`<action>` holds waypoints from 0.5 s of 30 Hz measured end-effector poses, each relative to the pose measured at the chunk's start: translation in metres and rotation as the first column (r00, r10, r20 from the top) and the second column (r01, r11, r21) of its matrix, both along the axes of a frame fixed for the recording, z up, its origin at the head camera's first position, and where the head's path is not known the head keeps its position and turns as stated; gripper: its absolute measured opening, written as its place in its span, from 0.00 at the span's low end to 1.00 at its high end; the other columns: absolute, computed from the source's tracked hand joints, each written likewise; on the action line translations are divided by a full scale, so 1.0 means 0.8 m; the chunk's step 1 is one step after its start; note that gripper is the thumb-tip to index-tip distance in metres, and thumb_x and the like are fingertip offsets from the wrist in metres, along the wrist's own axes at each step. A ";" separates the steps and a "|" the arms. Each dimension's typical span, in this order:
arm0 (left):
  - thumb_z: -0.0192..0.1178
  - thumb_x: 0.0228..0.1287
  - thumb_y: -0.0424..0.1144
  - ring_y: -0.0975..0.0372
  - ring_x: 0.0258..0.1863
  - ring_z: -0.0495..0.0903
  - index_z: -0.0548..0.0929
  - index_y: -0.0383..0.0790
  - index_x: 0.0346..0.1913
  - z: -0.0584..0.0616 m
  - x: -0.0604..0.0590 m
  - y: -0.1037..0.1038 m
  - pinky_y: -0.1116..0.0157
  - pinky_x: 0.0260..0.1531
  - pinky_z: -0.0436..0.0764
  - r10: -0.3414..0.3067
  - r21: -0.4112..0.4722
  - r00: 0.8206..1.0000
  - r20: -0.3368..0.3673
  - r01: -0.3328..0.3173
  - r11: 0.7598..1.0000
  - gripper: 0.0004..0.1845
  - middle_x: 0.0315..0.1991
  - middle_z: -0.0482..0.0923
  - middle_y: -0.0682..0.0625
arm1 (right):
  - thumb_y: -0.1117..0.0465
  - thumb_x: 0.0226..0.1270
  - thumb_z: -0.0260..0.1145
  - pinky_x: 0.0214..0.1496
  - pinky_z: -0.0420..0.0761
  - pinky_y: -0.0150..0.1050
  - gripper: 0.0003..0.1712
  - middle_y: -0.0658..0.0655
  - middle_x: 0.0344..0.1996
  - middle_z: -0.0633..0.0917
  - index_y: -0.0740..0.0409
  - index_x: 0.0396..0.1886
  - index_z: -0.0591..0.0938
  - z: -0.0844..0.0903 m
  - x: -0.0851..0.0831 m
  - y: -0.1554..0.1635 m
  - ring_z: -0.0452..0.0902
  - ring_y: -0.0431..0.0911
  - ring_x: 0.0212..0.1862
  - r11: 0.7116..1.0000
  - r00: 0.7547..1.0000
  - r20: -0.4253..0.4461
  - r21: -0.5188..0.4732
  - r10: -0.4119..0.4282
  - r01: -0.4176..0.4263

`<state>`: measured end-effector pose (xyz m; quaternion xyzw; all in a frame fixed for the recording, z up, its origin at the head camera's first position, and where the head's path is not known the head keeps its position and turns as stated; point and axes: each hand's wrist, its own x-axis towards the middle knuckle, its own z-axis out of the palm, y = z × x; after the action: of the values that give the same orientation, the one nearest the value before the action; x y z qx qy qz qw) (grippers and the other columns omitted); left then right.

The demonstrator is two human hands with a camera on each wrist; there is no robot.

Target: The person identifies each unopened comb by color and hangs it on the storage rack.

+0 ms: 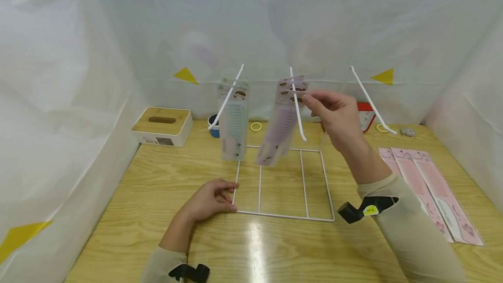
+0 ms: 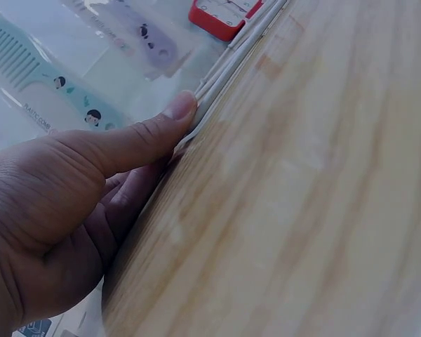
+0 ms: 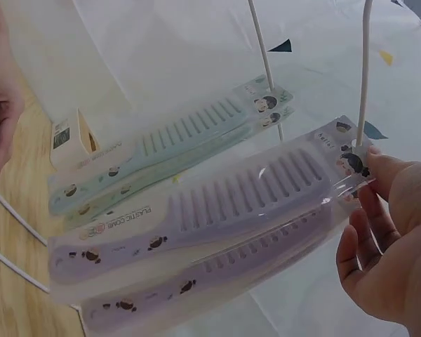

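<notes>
My right hand (image 1: 334,115) pinches the top edge of a packaged purple comb (image 3: 252,193), whose hole has the middle prong of a white wire rack (image 1: 275,216) through it. Behind that package a second purple comb (image 3: 217,281) hangs on the same prong. Two packaged green combs (image 1: 234,119) hang from the left prong, one behind the other. Low on the table, my left hand (image 1: 210,200) grips the rack's base at its front left corner; in the left wrist view its thumb (image 2: 151,137) presses on the wire.
Three pink packages (image 1: 440,187) lie at the right. A wooden-topped tissue box (image 1: 163,136) stands back left. Along the back are a blue tape roll (image 1: 214,131), a yellow ring (image 1: 256,126) and a red-framed block (image 1: 365,115). The rack's right prong (image 1: 371,99) juts forward bare.
</notes>
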<state>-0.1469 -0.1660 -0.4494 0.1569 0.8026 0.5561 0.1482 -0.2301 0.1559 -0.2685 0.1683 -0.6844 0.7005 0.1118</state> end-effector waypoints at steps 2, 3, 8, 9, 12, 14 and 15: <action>0.77 0.51 0.32 0.60 0.41 0.81 0.78 0.29 0.62 -0.001 0.000 0.000 0.71 0.42 0.87 0.000 -0.001 1.000 0.002 0.000 1.000 0.33 0.52 0.76 0.37 | 0.61 0.65 0.72 0.16 0.65 0.29 0.05 0.44 0.28 0.86 0.51 0.39 0.91 -0.007 0.002 0.006 0.73 0.39 0.26 1.000 1.000 0.019 0.005 0.005 -0.005; 0.77 0.52 0.32 0.59 0.41 0.81 0.78 0.29 0.63 -0.001 0.000 0.000 0.71 0.42 0.87 0.002 -0.001 1.000 0.006 -0.002 1.000 0.33 0.52 0.76 0.37 | 0.62 0.66 0.71 0.19 0.68 0.29 0.05 0.44 0.28 0.85 0.52 0.40 0.90 -0.012 0.003 0.009 0.73 0.39 0.27 1.000 1.000 0.028 0.009 0.009 -0.010; 0.76 0.52 0.31 0.58 0.41 0.81 0.78 0.29 0.63 -0.001 0.000 0.000 0.71 0.42 0.87 0.003 -0.008 1.000 0.007 -0.003 1.000 0.33 0.52 0.76 0.37 | 0.64 0.67 0.69 0.35 0.80 0.26 0.12 0.43 0.34 0.87 0.61 0.48 0.88 -0.042 0.006 0.032 0.78 0.39 0.34 0.996 0.999 0.027 0.082 0.029 -0.031; 0.76 0.52 0.32 0.58 0.41 0.81 0.78 0.29 0.63 0.000 0.000 0.000 0.71 0.41 0.87 0.003 -0.009 1.000 0.006 -0.003 1.000 0.33 0.52 0.76 0.37 | 0.65 0.67 0.69 0.37 0.82 0.26 0.13 0.43 0.35 0.88 0.63 0.50 0.87 -0.048 0.007 0.038 0.79 0.39 0.35 0.995 0.999 0.026 0.099 0.030 -0.033; 0.76 0.52 0.32 0.59 0.41 0.81 0.78 0.30 0.63 0.001 0.000 0.000 0.71 0.41 0.87 0.001 -0.013 1.000 0.003 -0.001 1.000 0.33 0.52 0.76 0.37 | 0.64 0.68 0.69 0.39 0.83 0.25 0.16 0.41 0.37 0.88 0.64 0.53 0.85 -0.067 0.008 0.058 0.82 0.37 0.37 0.982 0.999 0.036 0.187 0.016 -0.023; 0.76 0.52 0.32 0.59 0.41 0.81 0.78 0.30 0.63 0.002 0.001 0.000 0.71 0.41 0.87 0.002 -0.016 1.000 0.004 -0.002 1.000 0.33 0.52 0.76 0.37 | 0.64 0.69 0.68 0.39 0.83 0.25 0.17 0.40 0.39 0.88 0.63 0.55 0.85 -0.079 0.009 0.072 0.82 0.36 0.38 0.974 0.998 0.058 0.223 0.018 -0.030; 0.76 0.52 0.32 0.59 0.41 0.81 0.78 0.30 0.63 0.002 0.001 -0.001 0.71 0.41 0.87 0.002 -0.016 1.000 0.006 -0.002 1.000 0.33 0.52 0.76 0.37 | 0.63 0.69 0.68 0.40 0.83 0.25 0.18 0.39 0.40 0.88 0.62 0.56 0.84 -0.085 0.010 0.079 0.82 0.35 0.39 0.967 0.998 0.066 0.253 0.015 -0.031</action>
<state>-0.1462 -0.1665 -0.4480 0.1532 0.8066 0.5505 0.1512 -0.2224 0.2190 -0.3362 0.1670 -0.7696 0.6134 0.0595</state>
